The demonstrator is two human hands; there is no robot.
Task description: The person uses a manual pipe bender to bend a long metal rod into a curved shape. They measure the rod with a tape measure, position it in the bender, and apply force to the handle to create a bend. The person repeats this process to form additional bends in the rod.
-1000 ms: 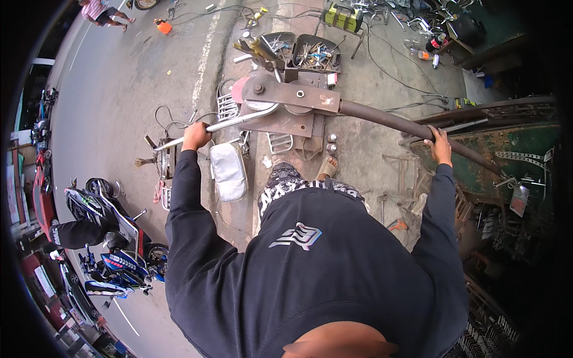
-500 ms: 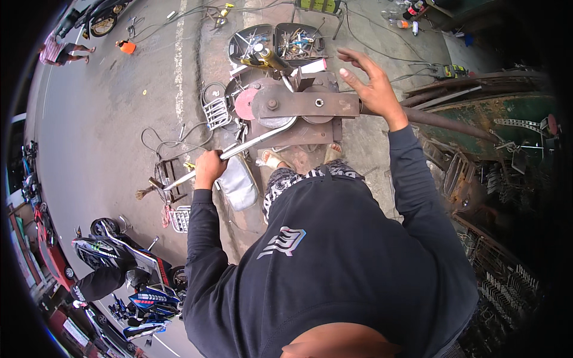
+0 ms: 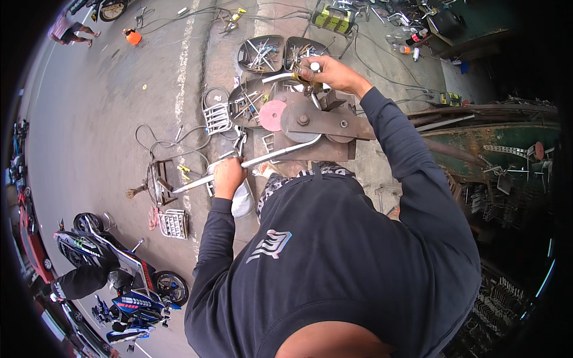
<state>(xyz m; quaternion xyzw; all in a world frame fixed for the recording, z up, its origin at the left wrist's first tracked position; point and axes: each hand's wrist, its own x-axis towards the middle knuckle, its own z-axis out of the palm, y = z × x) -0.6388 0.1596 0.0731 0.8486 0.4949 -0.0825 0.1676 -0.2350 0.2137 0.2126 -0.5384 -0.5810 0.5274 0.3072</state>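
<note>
My left hand (image 3: 229, 176) is closed around a long silver metal tube (image 3: 262, 159). That tube slants up to the right and curves against a round steel roller on a rusty bending jig (image 3: 328, 121), which has a flat bar bolted across it. Past the jig's far side, my right hand (image 3: 334, 74) has its thumb and fingers closed around a yellowish piece with a white round end (image 3: 314, 66); its kind is hard to make out. Close to that hand lies a short curved silver piece (image 3: 277, 78). A reddish disc (image 3: 272, 116) sits at the jig's left.
Open black tool cases (image 3: 261, 52) full of tools stand beyond the jig. A long rusty pipe (image 3: 453, 151) extends rightward from it. Cables, metal racks (image 3: 217, 119) and a wire brush (image 3: 132, 192) lie on the ground at left. A parked motorcycle (image 3: 134, 280) is at lower left.
My right hand has gone from open above the jig's bar to closed on the yellowish piece beyond it. My left hand keeps its hold on the tube. The whole view has shifted.
</note>
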